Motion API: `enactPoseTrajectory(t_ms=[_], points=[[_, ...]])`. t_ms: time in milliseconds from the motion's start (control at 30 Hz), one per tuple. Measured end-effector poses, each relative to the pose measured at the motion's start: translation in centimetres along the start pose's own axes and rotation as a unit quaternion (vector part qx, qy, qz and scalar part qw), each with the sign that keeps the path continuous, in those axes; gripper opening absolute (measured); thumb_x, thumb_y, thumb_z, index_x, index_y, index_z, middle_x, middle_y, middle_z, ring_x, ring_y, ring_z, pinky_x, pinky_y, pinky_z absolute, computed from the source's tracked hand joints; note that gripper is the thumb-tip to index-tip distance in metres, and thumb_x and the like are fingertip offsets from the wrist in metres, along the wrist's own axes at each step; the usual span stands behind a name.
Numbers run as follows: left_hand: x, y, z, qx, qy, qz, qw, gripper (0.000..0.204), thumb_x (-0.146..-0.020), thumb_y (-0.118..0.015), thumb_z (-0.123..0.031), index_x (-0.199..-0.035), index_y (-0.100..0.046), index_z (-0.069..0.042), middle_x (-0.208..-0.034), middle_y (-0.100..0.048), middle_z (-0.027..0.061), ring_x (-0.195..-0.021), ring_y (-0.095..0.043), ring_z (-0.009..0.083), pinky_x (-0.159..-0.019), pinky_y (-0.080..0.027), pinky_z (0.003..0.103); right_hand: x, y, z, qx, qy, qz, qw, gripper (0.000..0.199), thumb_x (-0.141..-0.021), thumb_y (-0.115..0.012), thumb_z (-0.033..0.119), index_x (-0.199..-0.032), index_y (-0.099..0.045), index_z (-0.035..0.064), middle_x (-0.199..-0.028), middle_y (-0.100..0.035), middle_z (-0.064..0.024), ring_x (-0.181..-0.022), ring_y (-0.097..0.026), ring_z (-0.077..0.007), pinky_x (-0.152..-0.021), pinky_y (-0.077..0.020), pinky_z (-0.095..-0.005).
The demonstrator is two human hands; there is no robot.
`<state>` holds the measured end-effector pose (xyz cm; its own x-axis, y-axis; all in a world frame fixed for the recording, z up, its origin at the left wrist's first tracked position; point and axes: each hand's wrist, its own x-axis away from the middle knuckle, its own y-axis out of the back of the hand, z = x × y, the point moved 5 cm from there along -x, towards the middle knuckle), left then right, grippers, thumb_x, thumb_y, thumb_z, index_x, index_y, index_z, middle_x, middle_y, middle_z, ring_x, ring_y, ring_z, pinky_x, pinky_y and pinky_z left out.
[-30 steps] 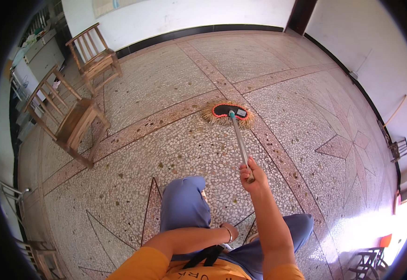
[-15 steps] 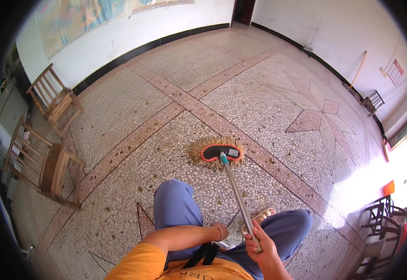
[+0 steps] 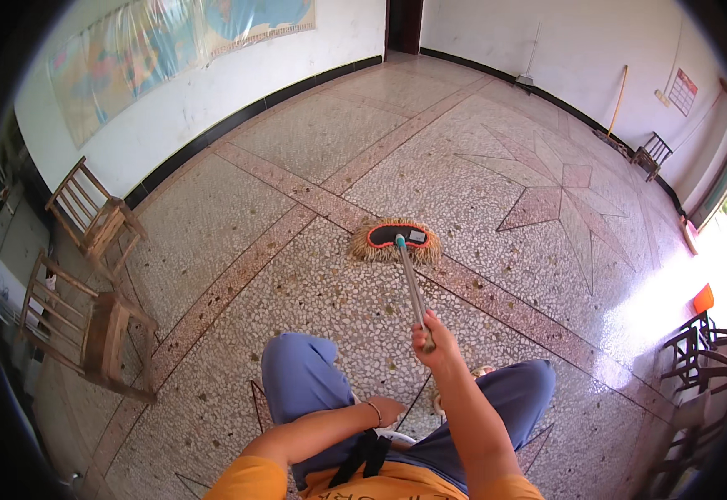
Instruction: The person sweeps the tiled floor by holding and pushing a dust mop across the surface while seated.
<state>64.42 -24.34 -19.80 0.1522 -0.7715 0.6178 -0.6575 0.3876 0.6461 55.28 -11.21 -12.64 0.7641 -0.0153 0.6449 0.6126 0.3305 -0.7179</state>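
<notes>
A mop (image 3: 413, 283) with a short metal handle lies out ahead of me on the speckled terrazzo floor. Its flat oval head has a beige string fringe, a dark top with an orange-red edge, and a teal joint. My right hand (image 3: 435, 340) is wrapped round the near end of the handle, the arm stretched forward. My left hand (image 3: 388, 410), with a band on its wrist, rests between my bent knees; its fingers are turned away and hidden.
Two wooden chairs (image 3: 105, 337) stand at the left. Dark stools (image 3: 701, 358) and an orange object (image 3: 704, 298) are at the right by the bright doorway. A yellow-handled broom (image 3: 618, 100), a small chair (image 3: 652, 155) and a long-handled dustpan (image 3: 525, 79) stand along the far-right wall.
My right hand has pushed forward, away from my body, and the mop head now sits farther out on the floor. The left hand stays between my knees.
</notes>
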Motion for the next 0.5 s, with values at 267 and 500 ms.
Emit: enactPoseTrajectory(t_ms=[267,500], points=[[4.1,-1.0,2.5,0.223,-0.022,-0.169,0.960,0.044,-0.086,-0.047,-0.027,-0.126,-0.042,-0.008,-0.102,-0.059,0.0149,-0.094,-0.058,0.0259,-0.079,-0.047,0.037,-0.8,2.7,-5.7,0.035,0.034,-0.033,0.998,0.018,-0.091,-0.044,0.021,-0.108,-0.039,0.0180,-0.071,-0.048,-0.0074,-0.050,-0.044,-0.0147,-0.041,-0.0388,-0.0262],[12.2,-2.7,1.2,0.812,0.070,-0.284,0.505,0.054,-0.090,-0.042,-0.043,-0.134,-0.028,-0.014,-0.110,-0.053,0.0075,-0.095,-0.058,0.0183,-0.071,-0.052,0.034,7.8,6.2,-16.8,0.448,0.063,0.090,0.887,0.052,-0.085,-0.050,0.033,-0.129,-0.030,0.0127,-0.100,-0.058,-0.0182,-0.081,-0.061,-0.0303,-0.070,-0.0509,-0.0416]])
